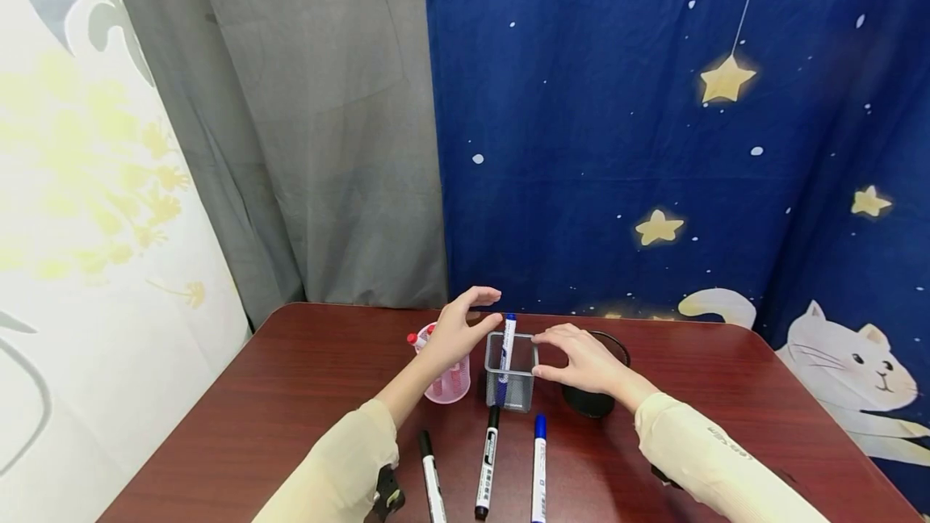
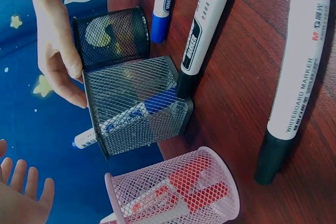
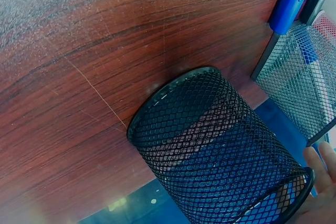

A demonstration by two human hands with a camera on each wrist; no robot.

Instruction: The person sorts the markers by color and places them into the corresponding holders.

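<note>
Three markers [image 1: 488, 462] lie between the forearms [image 1: 341, 458]; a grey holder [image 1: 519, 395] between the hands contains a blue marker [image 1: 508, 339]. Empty left hand [image 1: 452, 337] spreads near a pink cup [image 1: 454, 387]; right hand [image 1: 587, 359], loosely bent by a black cup [image 1: 590, 405], touches the holder's rim.

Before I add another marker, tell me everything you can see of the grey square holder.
The grey holder is squarish and open-topped, apparently metal mesh with a solid rim. It stands upright on the table between the pink cup and the black cup. A blue-capped marker leans inside, cap down, its upper end above the rim. The right hand seems to touch the rim's right side with its fingers. A black-capped marker lies with its cap by the base, contact unclear.
</note>
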